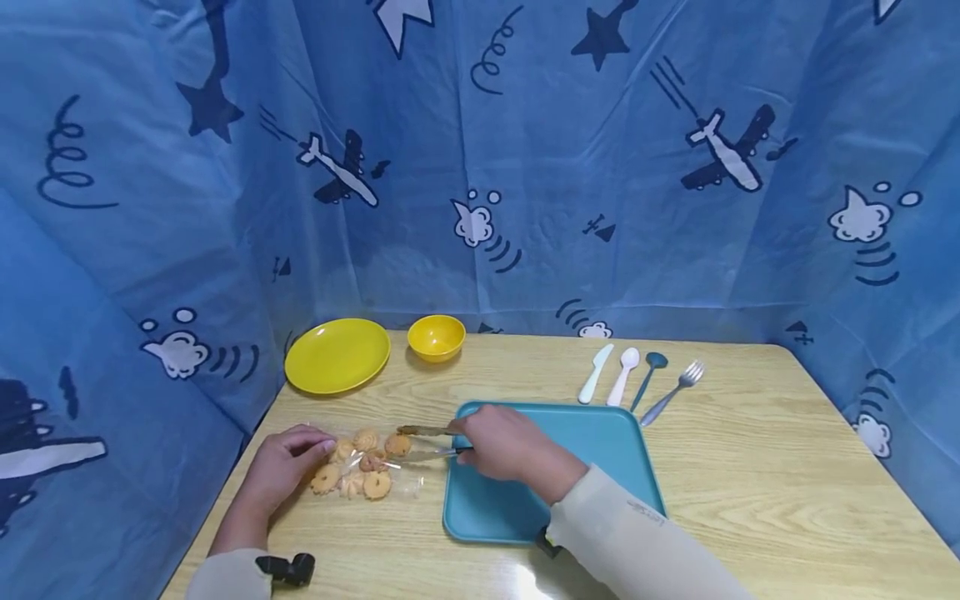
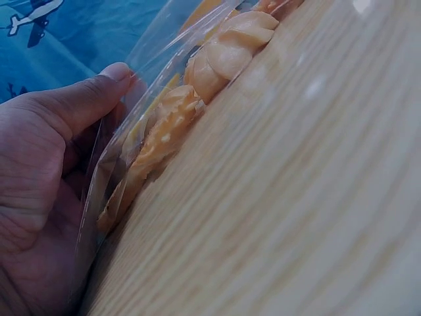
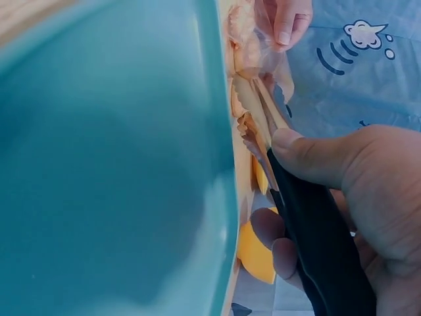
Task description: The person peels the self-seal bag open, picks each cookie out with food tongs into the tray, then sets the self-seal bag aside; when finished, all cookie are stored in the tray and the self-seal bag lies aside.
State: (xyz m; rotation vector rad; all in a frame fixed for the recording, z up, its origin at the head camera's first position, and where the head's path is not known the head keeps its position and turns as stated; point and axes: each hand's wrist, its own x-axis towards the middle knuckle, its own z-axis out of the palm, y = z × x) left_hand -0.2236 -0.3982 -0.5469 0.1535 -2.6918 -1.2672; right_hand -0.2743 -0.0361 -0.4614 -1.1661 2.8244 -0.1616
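At the table's left, a clear plastic bag [image 1: 408,485] lies flat with several ridged, golden cookies [image 1: 377,485] in it. My left hand [image 1: 288,462] pinches the bag's left end between thumb and fingers; the left wrist view shows the thumb [image 2: 99,89] against the film. My right hand [image 1: 502,442] grips black-handled tongs [image 3: 316,230], which reach left over the tray's edge. Their two arms are spread apart in the head view, with the tips at the cookies near the bag's right end. In the right wrist view the scalloped tips overlap the cookies.
A teal tray [image 1: 607,450] lies under my right hand. Behind stand a yellow plate [image 1: 337,357] and a small yellow bowl [image 1: 437,340]. At the tray's far right are a pale knife [image 1: 596,375], a white spoon [image 1: 623,377], a dark teal ladle [image 1: 649,379] and a grey-blue fork [image 1: 675,392].
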